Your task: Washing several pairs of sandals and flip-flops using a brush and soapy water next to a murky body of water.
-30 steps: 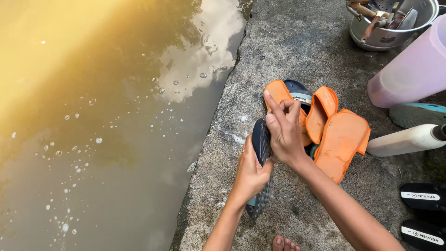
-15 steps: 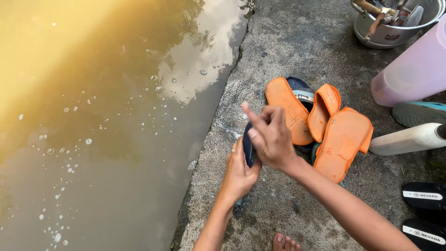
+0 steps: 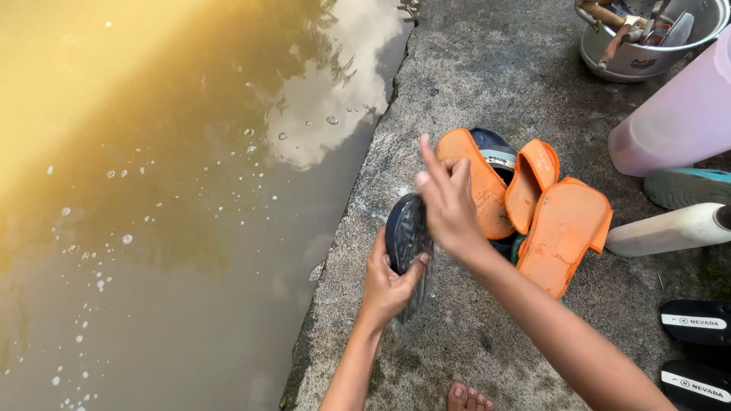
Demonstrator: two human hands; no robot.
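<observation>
My left hand grips a dark blue slipper on its edge, sole turned toward me, over the wet concrete ledge. My right hand is pressed against the upper part of that slipper, fingers partly spread; whether it holds something small I cannot tell. Just behind lie orange slippers, soles up, with another dark blue slipper under them.
Murky brown water with bubbles lies left of the ledge's edge. A metal pot of utensils, a pink jug, a white bottle, a teal shoe and black sandals sit right. My toes show below.
My right hand has slid down the slipper and back up, rubbing it. The left hand has turned the slipper so more of its sole shows.
</observation>
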